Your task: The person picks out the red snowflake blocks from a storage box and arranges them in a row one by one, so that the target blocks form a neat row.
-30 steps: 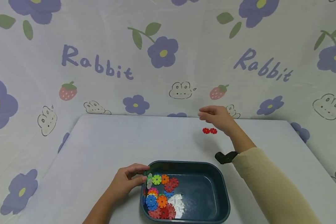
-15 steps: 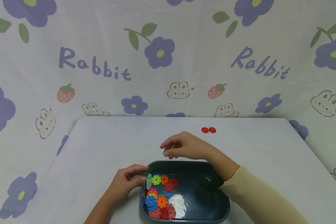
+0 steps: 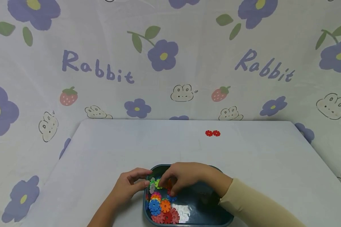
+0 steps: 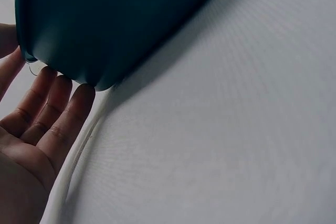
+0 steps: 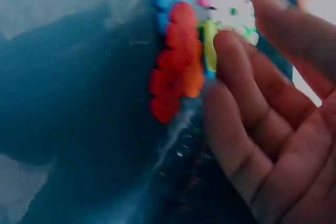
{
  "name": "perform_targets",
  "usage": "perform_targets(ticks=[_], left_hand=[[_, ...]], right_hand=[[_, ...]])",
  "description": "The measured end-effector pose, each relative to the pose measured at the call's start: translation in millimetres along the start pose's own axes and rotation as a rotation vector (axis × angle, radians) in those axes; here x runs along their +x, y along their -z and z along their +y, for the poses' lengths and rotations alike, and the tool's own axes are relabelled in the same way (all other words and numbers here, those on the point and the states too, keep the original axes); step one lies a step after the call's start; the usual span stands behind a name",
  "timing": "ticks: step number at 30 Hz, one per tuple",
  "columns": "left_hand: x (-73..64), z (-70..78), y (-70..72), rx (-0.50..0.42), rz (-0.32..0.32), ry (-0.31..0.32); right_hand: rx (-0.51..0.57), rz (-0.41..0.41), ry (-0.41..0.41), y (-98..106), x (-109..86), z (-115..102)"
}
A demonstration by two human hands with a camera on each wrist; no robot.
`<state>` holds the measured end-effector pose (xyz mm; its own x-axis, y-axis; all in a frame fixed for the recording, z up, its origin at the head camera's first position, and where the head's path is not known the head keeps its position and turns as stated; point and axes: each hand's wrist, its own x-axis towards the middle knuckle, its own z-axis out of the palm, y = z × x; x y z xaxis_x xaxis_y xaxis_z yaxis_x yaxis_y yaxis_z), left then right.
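Observation:
My left hand [image 3: 130,184] rests against the left end of a dark teal tray [image 3: 201,209]. In the left wrist view, several fairly straight fingers [image 4: 71,121] touch the tray's outer wall [image 4: 105,24]. My right hand [image 3: 184,176] reaches into the tray, over colourful notched plastic snowflake discs [image 3: 165,206] gathered at its left end. In the right wrist view its fingers [image 5: 231,129] are bent and spread beside a yellow-green disc [image 5: 210,48] and a white disc [image 5: 232,11], gripping nothing that shows. Red discs [image 5: 173,72] lie near them. The hand hides part of the pile.
Two red snowflake discs [image 3: 212,133] lie side by side on the white tabletop [image 3: 116,142], towards its far edge. Behind stands a curtain [image 3: 201,47] printed with flowers and rabbits. The tray's right half shows bare bottom, with glare in the middle.
My right hand has come from beside the two red discs at the back, towards me and leftwards, down into the tray. The left hand has stayed at the tray's end.

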<state>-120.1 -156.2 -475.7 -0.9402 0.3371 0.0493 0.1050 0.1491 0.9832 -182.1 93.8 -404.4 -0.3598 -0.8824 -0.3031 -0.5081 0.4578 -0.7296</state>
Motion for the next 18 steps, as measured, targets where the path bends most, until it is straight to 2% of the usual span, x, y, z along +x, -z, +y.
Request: perform_targets(ticks=[5, 8, 11, 18], left_hand=[[-0.7, 1.0, -1.1, -0.031, 0.001, 0.018], [-0.8, 1.3, -0.9, -0.043, 0.001, 0.027], [-0.5, 1.1, -0.8, -0.038, -0.001, 0.026], [0.1, 1.1, -1.5, -0.026, 0.006, 0.035]], right_hand=[[-0.212, 0.025, -0.058, -8.8, 4.9, 1.7], [-0.276, 0.041, -0.087, -13.2, 6.8, 0.6], [-0.275, 0.057, -0.100, -15.8, 8.0, 0.9], [-0.139, 0.039, -0.122, -17.1, 8.8, 5.8]])
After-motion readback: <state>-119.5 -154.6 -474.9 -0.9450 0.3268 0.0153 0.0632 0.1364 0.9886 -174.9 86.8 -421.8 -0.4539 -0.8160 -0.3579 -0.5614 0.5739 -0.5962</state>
